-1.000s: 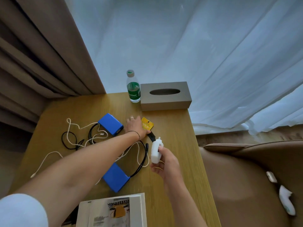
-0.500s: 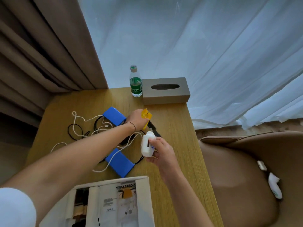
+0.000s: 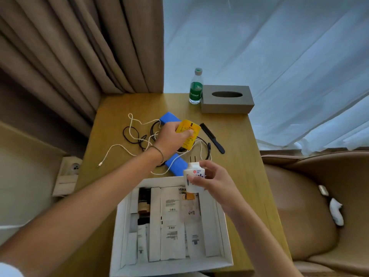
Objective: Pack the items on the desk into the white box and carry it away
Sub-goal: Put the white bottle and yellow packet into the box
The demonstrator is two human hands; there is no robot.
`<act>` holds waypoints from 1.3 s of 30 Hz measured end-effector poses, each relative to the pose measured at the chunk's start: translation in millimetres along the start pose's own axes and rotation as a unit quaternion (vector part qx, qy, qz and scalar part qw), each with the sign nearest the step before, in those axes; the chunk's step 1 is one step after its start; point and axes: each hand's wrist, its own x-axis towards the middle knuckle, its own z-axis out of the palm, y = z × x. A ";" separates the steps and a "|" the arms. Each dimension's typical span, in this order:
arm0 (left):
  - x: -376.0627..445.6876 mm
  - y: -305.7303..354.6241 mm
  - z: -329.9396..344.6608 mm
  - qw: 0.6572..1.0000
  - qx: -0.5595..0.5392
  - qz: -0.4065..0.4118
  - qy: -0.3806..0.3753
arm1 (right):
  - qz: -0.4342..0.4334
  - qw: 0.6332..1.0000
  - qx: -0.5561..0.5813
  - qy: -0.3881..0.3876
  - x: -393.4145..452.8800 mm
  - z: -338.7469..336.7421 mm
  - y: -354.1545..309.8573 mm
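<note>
Left hand (image 3: 169, 139) lifted yellow packet (image 3: 188, 133), comb (image 3: 212, 137) uncovered

Thin dark band, perhaps a hair tie (image 3: 159, 152), on left wrist; white sleeve (image 3: 9, 270).

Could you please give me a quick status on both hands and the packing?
Left hand grips yellow packet above the cables. Right hand grips white plug over the box rim. Comb, blue packs on the desk. Nothing blocking.

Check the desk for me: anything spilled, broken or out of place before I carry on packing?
Nothing spilled or broken. The only mess is the white cable and black cable, tangled around the two blue packs. The water bottle stands upright and capped beside the tissue box.
</note>
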 end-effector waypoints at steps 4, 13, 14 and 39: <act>-39.5 -7.3 -25.6 1.000 -0.014 0.003 0.007 | 0.032 0.996 -0.088 0.001 -11.4 16.8 20.9; -112.5 -40.8 -51.6 1.000 -0.006 -0.014 -0.022 | 0.054 0.871 -0.481 -0.081 -12.0 33.9 76.4; -117.8 -45.1 -52.8 0.999 -0.004 -0.020 -0.026 | 0.060 0.850 -0.515 -0.091 -11.5 35.2 81.4; -168.9 -126.0 23.7 0.915 0.259 -0.110 -0.290 | -0.033 0.752 -0.658 -0.024 -11.6 23.6 113.9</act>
